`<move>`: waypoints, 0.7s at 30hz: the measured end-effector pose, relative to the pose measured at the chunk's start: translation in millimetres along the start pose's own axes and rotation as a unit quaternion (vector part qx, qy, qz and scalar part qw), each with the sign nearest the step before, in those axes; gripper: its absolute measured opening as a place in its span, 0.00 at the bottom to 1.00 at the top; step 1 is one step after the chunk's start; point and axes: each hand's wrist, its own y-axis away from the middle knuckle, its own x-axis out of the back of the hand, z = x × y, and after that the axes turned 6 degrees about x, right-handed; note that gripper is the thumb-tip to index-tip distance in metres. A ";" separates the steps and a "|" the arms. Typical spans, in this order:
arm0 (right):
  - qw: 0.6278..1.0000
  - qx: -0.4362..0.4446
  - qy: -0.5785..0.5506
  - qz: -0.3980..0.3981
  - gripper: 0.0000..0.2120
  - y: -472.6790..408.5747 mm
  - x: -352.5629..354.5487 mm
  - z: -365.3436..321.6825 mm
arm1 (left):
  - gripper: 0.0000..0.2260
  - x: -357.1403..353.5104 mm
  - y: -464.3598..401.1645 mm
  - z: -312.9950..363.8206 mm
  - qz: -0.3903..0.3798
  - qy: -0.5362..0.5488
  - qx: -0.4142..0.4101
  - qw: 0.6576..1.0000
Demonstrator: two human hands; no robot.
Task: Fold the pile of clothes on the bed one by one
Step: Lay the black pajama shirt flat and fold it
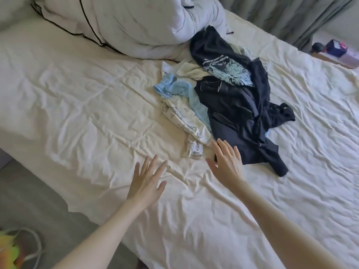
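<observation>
Cream, wrinkled sheet covers the bed (pixel 97 105), and the pile of clothes (pixel 223 98) lies unfolded right of the frame's centre: dark garments, one with a pale blue print, over a light blue piece and a white patterned one. Both hands reach forward at lower centre, each grip spread with straight fingers and holding nothing. The left hand (pixel 146 183) hovers over bare sheet; the right hand (pixel 226 162) is at the pile's near edge. A bunched white duvet (pixel 126 22) fills the top of the frame.
</observation>
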 end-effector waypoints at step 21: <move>0.984 -0.115 0.091 0.097 0.24 -288.0 -42.5 163.9 | 0.47 -110.8 -217.8 9.5 -0.148 -0.086 0.027 0.985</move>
